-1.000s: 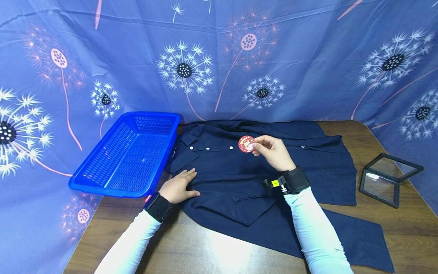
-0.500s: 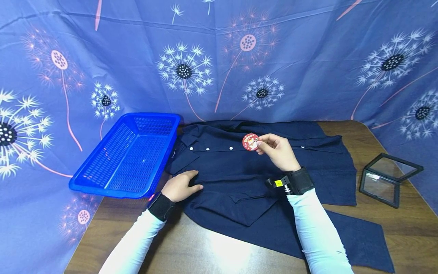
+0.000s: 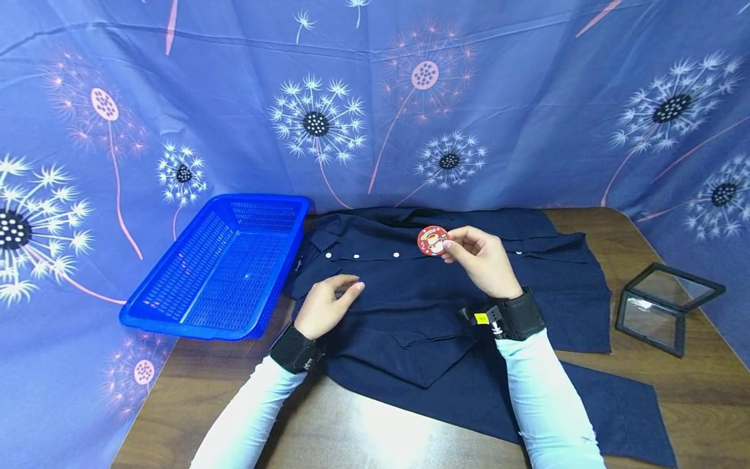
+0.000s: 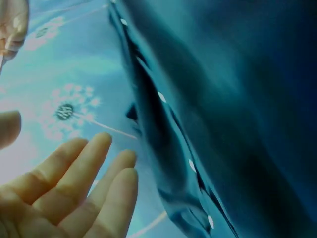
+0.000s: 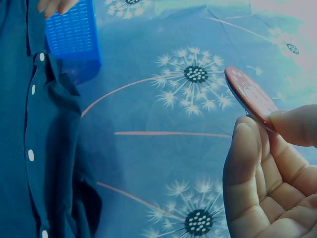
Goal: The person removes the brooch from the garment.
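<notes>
My right hand pinches a round red pin badge by its right edge, between thumb and fingers. Its printed face is toward the head camera; the right wrist view shows the badge nearly edge-on. Below it a dark navy shirt lies spread on the table, white buttons down its front and collar to the left. Over the collar side of the shirt is my left hand, holding nothing. The left wrist view shows its fingers loosely extended, apart from the shirt front.
A blue plastic basket stands left of the shirt, close to its collar. At the right, a black hinged frame with clear panes stands opened on the wooden table. A blue dandelion-print cloth hangs behind.
My left hand has lifted off the shirt near the collar and moved right and slightly away from me. My right hand has shifted a little right and up, the badge still pinched.
</notes>
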A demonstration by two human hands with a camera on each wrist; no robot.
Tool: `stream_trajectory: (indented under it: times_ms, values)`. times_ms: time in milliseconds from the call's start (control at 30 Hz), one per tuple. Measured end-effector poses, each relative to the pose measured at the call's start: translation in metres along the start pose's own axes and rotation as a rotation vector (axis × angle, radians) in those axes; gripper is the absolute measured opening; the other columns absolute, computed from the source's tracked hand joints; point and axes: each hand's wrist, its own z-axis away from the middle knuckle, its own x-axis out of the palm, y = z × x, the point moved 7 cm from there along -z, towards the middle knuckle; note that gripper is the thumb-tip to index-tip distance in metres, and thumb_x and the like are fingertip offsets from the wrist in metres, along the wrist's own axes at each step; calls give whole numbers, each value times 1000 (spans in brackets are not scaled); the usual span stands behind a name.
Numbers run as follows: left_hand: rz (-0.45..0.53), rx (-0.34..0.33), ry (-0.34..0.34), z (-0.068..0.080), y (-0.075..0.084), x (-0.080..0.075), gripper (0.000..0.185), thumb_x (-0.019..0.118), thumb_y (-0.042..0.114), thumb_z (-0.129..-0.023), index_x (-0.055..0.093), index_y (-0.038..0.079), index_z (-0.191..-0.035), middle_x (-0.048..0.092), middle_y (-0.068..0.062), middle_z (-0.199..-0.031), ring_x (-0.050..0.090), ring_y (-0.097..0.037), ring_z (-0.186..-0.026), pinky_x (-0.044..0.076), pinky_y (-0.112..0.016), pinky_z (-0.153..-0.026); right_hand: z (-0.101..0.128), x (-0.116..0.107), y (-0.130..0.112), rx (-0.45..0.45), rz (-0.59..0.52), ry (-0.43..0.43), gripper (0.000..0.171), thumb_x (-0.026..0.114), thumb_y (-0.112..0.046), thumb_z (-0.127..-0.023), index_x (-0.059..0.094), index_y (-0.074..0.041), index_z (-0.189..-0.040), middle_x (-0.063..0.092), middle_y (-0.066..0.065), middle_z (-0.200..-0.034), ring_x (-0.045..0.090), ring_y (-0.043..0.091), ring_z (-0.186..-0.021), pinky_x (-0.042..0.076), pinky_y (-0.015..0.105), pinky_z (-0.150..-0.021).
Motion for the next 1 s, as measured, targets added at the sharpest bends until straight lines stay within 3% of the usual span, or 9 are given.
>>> stream_trajectory:
  times_ms: [200, 567, 1000]
  values:
    - [134, 8, 21, -5, 14, 7, 34, 59, 33, -98, 69, 8, -118, 75, -7, -107, 72, -16, -95, 58, -36, -84, 4, 0, -12, -34, -1, 16, 15, 62, -1, -93, 63, 12, -102, 69, -10, -82, 68, 2, -73, 58, 20, -69]
    - [201, 49, -18, -12, 40, 19, 31, 57, 33, -99, 68, 11, -117, 74, -3, -105, 70, -13, -93, 56, -33, -83, 9, 8, -28, -104, 23, 26, 11, 62, 4, -92, 63, 10, -101, 68, -8, -83, 67, 2, -74, 56, 19, -71]
    - [384, 95, -36, -21, 64, 19, 33, 53, 34, -101, 69, 6, -108, 75, -11, -98, 72, -24, -92, 57, -31, -80, 14, 17, -40, -172, 163, 46, 10, 67, 1, -89, 68, 2, -99, 68, 12, -88, 65, -2, -78, 53, 13, -72]
